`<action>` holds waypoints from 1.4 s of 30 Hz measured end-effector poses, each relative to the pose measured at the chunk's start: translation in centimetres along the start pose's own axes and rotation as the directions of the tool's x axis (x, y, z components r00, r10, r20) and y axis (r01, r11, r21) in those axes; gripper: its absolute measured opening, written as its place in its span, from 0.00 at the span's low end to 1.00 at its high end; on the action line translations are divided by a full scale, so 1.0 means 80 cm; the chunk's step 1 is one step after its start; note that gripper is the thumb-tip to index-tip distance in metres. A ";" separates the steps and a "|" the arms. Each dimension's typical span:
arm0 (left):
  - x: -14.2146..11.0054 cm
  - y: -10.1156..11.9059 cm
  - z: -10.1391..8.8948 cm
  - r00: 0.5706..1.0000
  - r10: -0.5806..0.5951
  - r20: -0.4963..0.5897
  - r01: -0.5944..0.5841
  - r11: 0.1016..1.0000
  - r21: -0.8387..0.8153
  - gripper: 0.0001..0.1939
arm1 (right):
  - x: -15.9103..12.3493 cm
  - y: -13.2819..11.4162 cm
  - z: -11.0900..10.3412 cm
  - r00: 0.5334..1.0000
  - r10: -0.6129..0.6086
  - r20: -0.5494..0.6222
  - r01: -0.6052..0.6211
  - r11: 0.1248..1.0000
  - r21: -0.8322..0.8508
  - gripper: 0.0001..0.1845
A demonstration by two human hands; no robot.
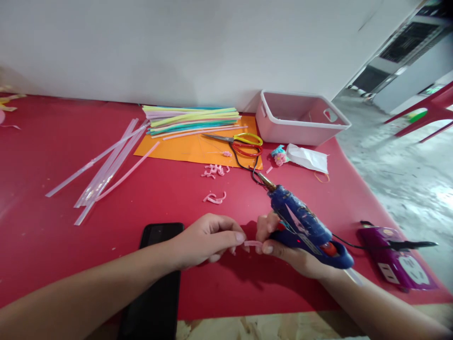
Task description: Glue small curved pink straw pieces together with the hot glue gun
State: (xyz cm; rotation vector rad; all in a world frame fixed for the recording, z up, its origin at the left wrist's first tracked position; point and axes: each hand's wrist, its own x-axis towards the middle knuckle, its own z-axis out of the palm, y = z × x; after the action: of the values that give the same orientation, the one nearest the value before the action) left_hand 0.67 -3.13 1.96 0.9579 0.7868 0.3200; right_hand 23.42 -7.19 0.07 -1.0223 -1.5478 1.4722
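Forearms: left point(88, 288) and right point(375, 302) come in from 8 and 4 o'clock, the hands meeting at the clock's centre.
Table point(53, 236): red; whatever slides toward 6 o'clock could drop off its near edge.
Pink box point(304, 132): 1 o'clock, well beyond the hands; little risk.
Phone point(163, 302): 8 o'clock, partly beneath the left forearm; a sweeping arm could push it, or stray glue could land on it.
Glue gun point(300, 217): held by the right hand point(283, 250), nozzle point(267, 182) toward 11 o'clock, red light showing. Probably hot; turning the wrist could bring the metal tip onto the left fingers.
Purple power strip point(392, 264): 3 o'clock, near the table's right edge; a snagged lead might drag it off.
Scissors point(230, 140): 12 o'clock, beside a black cord point(236, 158); a tug could shift the blades.
Loose curls point(214, 198): 11 o'clock; easily scattered by a sleeve or cord.
Pink piece point(252, 243): centre, between the hands. Left hand's point(215, 236) grip is pinched on one end; right thumb meets the other. So slight, it could slip or bend if pulled unevenly.
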 end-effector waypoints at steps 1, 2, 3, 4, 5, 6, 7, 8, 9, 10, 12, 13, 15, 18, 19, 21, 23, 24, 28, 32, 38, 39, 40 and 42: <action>0.000 0.000 -0.001 1.000 0.001 0.007 -0.001 1.000 0.008 0.16 | 0.000 0.000 0.000 1.000 -0.002 0.003 0.002 1.000 -0.007 0.14; 0.000 0.000 -0.002 1.000 0.004 0.021 -0.004 1.000 0.023 0.16 | 0.001 0.000 -0.001 1.000 -0.005 0.003 0.005 1.000 -0.010 0.14; 0.000 0.000 -0.002 0.999 0.009 0.036 -0.011 0.999 0.041 0.15 | 0.001 0.000 -0.001 1.000 -0.009 0.001 0.009 1.000 -0.011 0.14; 0.000 -0.001 -0.003 0.998 0.018 0.053 -0.021 0.998 0.059 0.15 | 0.002 0.000 0.000 1.000 -0.017 0.003 0.017 1.000 -0.013 0.14; 0.000 -0.001 -0.003 0.997 0.029 0.067 -0.034 0.997 0.072 0.14 | 0.003 -0.001 0.000 1.000 -0.025 0.008 0.025 1.000 -0.019 0.14; 0.000 -0.001 -0.003 0.997 0.041 0.072 -0.046 0.996 0.078 0.14 | 0.003 -0.001 0.000 0.999 -0.036 0.010 0.037 0.999 -0.033 0.14; 0.000 -0.002 -0.002 0.996 0.057 0.071 -0.063 0.995 0.077 0.14 | 0.004 -0.002 0.000 0.998 -0.061 -0.003 0.060 0.996 -0.065 0.13; 0.000 -0.003 -0.002 0.995 0.082 0.062 -0.087 0.994 0.074 0.15 | 0.004 -0.002 0.000 0.993 -0.109 -0.040 0.104 0.987 -0.127 0.12; 0.000 -0.003 -0.001 0.991 0.122 0.045 -0.125 0.989 0.073 0.15 | 0.003 -0.003 -0.001 0.979 -0.179 -0.094 0.156 0.965 -0.212 0.10; 0.001 -0.004 -0.001 0.983 0.181 0.015 -0.182 0.980 0.082 0.15 | 0.003 -0.004 -0.002 0.954 -0.258 -0.151 0.203 0.931 -0.304 0.08; 0.002 -0.007 -0.002 0.928 0.363 -0.083 -0.349 0.926 0.146 0.14 | 0.001 -0.005 -0.007 0.888 -0.397 -0.232 0.258 0.848 -0.463 0.05; 0.003 -0.008 -0.004 0.876 0.458 -0.149 -0.429 0.882 0.194 0.14 | 0.000 -0.005 -0.010 0.868 -0.431 -0.248 0.261 0.819 -0.511 0.05; 0.005 -0.010 -0.008 0.751 0.598 -0.280 -0.533 0.799 0.278 0.12 | -0.002 -0.006 -0.018 0.862 -0.441 -0.248 0.247 0.795 -0.554 0.06; 0.008 -0.012 -0.015 0.643 0.663 -0.383 -0.570 0.748 0.339 0.11 | -0.002 -0.006 -0.028 0.870 -0.474 -0.135 0.292 0.717 -0.633 0.08; 0.009 -0.012 -0.016 0.625 0.677 -0.387 -0.572 0.736 0.363 0.11 | -0.001 -0.005 -0.031 0.870 -0.485 -0.083 0.321 0.689 -0.650 0.08; 0.009 -0.011 -0.017 0.606 0.703 -0.373 -0.567 0.710 0.417 0.11 | 0.000 -0.004 -0.034 0.870 -0.493 -0.016 0.354 0.647 -0.676 0.06; 0.008 -0.010 -0.016 0.591 0.723 -0.357 -0.568 0.687 0.452 0.12 | 0.002 -0.002 -0.036 0.867 -0.498 -0.006 0.359 0.634 -0.685 0.05; 0.007 -0.009 -0.015 0.587 0.729 -0.353 -0.572 0.682 0.456 0.11 | 0.002 -0.001 -0.036 0.863 -0.505 0.001 0.367 0.625 -0.689 0.04; 0.005 -0.007 -0.013 0.606 0.704 -0.372 -0.573 0.710 0.410 0.09 | 0.005 0.001 -0.035 0.845 -0.533 0.044 0.412 0.597 -0.688 0.04; 0.006 -0.007 -0.011 0.628 0.669 -0.398 -0.562 0.744 0.362 0.07 | 0.007 0.000 -0.033 0.842 -0.536 0.049 0.414 0.586 -0.697 0.02; 0.007 -0.006 -0.010 0.627 0.671 -0.397 -0.566 0.742 0.359 0.06 | 0.006 0.001 -0.032 0.850 -0.526 0.028 0.388 0.591 -0.708 0.03; 0.006 -0.006 -0.010 0.628 0.670 -0.396 -0.566 0.743 0.359 0.06 | 0.005 0.001 -0.032 0.852 -0.522 0.029 0.386 0.590 -0.709 0.03; 0.006 -0.006 -0.011 0.629 0.669 -0.396 -0.565 0.743 0.359 0.06 | 0.005 0.002 -0.032 0.854 -0.520 0.029 0.384 0.590 -0.710 0.03; 0.006 -0.007 -0.011 0.630 0.668 -0.396 -0.564 0.744 0.359 0.07 | 0.004 0.004 -0.032 0.857 -0.515 0.025 0.377 0.593 -0.711 0.02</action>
State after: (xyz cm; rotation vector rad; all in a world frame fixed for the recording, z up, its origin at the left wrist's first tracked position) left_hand 0.33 -2.64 1.01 1.3604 0.9529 1.1661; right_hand 25.69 -5.87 -0.13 -1.0111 -2.0859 0.3902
